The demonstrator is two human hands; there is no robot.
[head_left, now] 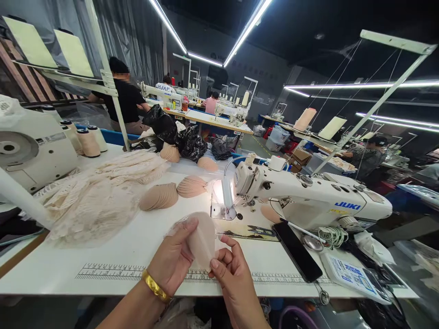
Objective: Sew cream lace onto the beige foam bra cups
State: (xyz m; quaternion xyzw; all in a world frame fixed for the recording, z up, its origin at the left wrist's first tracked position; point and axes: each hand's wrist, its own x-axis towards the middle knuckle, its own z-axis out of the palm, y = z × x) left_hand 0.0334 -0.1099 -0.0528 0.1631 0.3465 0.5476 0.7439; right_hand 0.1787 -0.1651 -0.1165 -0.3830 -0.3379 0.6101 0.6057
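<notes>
A long white table point(113, 256) filled the space in front of the person, a printed ruler running along its near edge. From where I stood, the biggest thing on it was the white sewing machine point(308, 194), lying along the right side, its lamp glowing over the needle. Opposite, on the left, a heap of cream lace point(103, 196) sprawled across the top (a frothy pile, all folds and netting), and black plastic bags point(190, 141) bulged at the far edge.

Between them the two bare hands were raised near the front. The left hand point(171, 260) was half curled, thumb on the face of a thin pale pad point(202, 240) and fingers behind it. The right hand point(231, 269) pinched the pad's lower end between thumb and curled fingers, its forefinger lifted beside the right edge. So the pad hung between both hands, above the table and in front of the needle.

A black phone point(297, 253) lay slantwise right of the hands. Beyond them sat two fanned stacks of beige pads point(159, 197), side by side. Smaller were the dark thread snips point(262, 230) near the phone, and a gold bracelet point(156, 287) circling the left wrist.
</notes>
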